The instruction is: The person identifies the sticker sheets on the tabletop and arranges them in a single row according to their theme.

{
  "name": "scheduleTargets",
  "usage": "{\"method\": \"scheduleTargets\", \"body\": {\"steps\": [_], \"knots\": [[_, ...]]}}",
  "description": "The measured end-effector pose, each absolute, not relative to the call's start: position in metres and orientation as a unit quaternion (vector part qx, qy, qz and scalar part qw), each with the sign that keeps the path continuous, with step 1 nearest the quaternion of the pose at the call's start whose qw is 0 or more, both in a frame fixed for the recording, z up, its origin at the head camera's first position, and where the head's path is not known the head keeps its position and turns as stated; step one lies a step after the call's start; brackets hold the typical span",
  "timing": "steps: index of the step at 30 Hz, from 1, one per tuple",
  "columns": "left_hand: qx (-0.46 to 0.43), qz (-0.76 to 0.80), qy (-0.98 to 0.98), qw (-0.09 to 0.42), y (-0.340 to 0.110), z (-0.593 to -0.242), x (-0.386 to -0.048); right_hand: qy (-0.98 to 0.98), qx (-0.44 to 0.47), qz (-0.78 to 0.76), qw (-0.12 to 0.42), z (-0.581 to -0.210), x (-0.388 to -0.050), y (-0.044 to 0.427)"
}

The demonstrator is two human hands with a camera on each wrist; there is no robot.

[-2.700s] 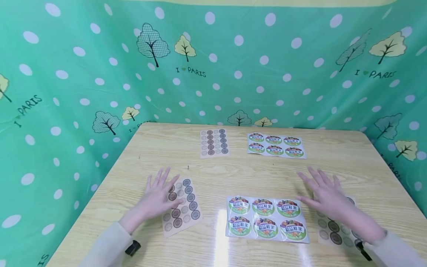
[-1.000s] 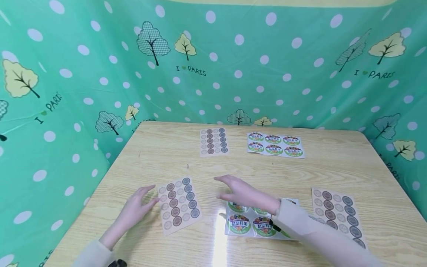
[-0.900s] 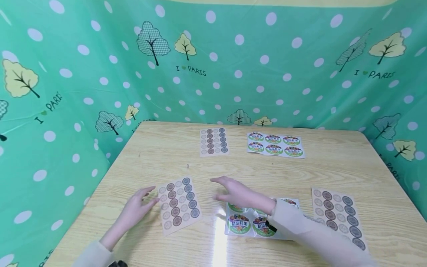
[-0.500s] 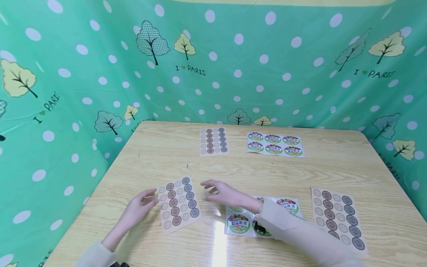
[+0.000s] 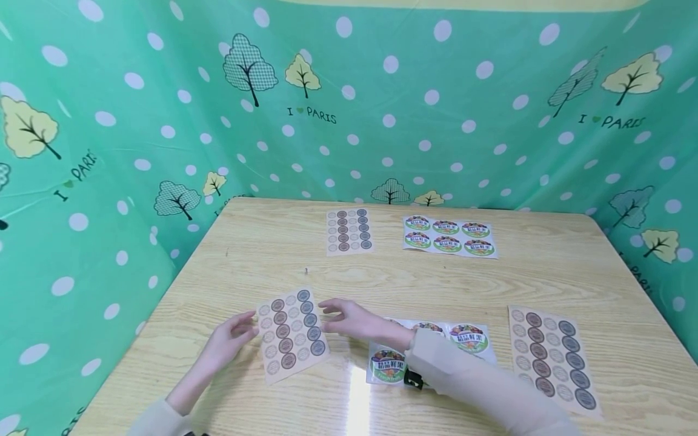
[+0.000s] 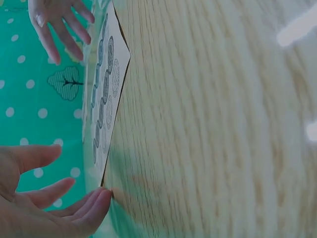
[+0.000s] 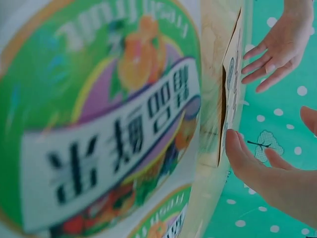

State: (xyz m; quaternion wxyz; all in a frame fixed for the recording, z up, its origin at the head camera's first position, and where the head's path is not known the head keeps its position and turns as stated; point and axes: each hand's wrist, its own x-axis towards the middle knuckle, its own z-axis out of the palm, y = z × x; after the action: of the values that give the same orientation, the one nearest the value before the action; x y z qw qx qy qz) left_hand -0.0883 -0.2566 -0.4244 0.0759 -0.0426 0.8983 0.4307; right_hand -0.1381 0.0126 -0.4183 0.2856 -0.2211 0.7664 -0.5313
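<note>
A sheet of round brown and grey stickers (image 5: 292, 334) lies tilted on the table between my two hands. My left hand (image 5: 225, 344) is at its left edge. In the left wrist view the left fingertips (image 6: 101, 203) meet the near corner of this sheet, with the thumb well apart. My right hand (image 5: 351, 319) hangs at the sheet's right edge, fingers loosely bent. The right wrist view shows a right fingertip (image 7: 234, 144) at or very close to the edge; contact cannot be told. Under my right forearm lies a fruit sticker sheet (image 5: 471, 336), partly hidden.
At the right lies another round sticker sheet (image 5: 556, 360). Farther back are a smaller-looking round sticker sheet (image 5: 350, 232) and a second fruit sticker sheet (image 5: 449, 237). A green dotted cloth (image 5: 349, 121) hangs behind the wooden table (image 5: 262, 242).
My right hand has left the right-hand sheet and crossed leftward to the left sheet's right edge. My left hand has drawn back from atop that sheet to its left edge.
</note>
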Motion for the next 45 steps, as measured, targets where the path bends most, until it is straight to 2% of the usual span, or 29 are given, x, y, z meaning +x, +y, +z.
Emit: {"method": "scheduleTargets", "body": {"steps": [24, 34, 45], "knots": [[-0.092, 0.588, 0.792, 0.139, -0.251, -0.422, -0.084, 0.74, -0.172, -0.562, 0.327, -0.424, -0.131, -0.005], [-0.141, 0.642, 0.738, 0.156, -0.253, -0.426, -0.084, 0.685, -0.058, -0.655, 0.315, -0.426, -0.13, -0.013], [-0.186, 0.659, 0.717, 0.128, -0.254, -0.431, -0.09, 0.617, -0.006, -0.714, 0.33, -0.428, -0.132, -0.016]]}}
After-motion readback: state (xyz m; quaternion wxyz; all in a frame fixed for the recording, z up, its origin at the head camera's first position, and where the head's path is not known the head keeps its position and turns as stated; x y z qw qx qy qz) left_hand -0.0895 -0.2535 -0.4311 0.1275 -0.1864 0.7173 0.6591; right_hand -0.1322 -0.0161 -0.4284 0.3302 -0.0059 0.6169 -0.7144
